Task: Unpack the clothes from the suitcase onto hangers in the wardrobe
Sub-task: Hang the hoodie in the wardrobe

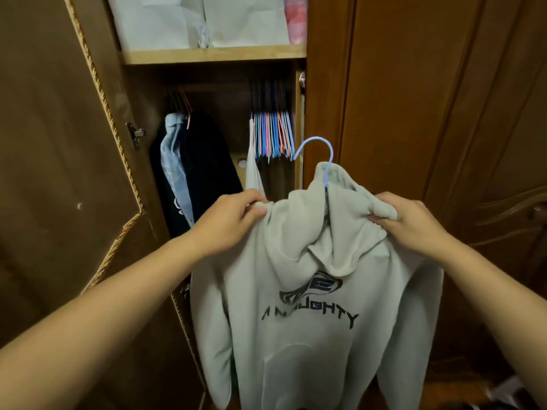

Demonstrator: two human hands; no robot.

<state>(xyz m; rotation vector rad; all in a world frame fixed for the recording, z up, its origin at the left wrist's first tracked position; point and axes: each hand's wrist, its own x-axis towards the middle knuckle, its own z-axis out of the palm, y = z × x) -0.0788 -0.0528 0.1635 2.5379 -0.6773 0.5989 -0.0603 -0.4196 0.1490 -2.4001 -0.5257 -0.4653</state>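
Both of your hands carry the pale grey hoodie [310, 306] by its shoulders: your left hand [229, 221] pinches the left shoulder, your right hand [411, 221] grips the bunched right one. Its light-blue hanger hook [321, 149] stands up between them at 12 o'clock, roughly level with the bundle of coloured spare hangers [272, 134]. The wardrobe [213, 53] opening lies at 11 o'clock, the rail itself hidden in shadow. Expect soft, thick fleece that sags, on a thin, smooth hanger.
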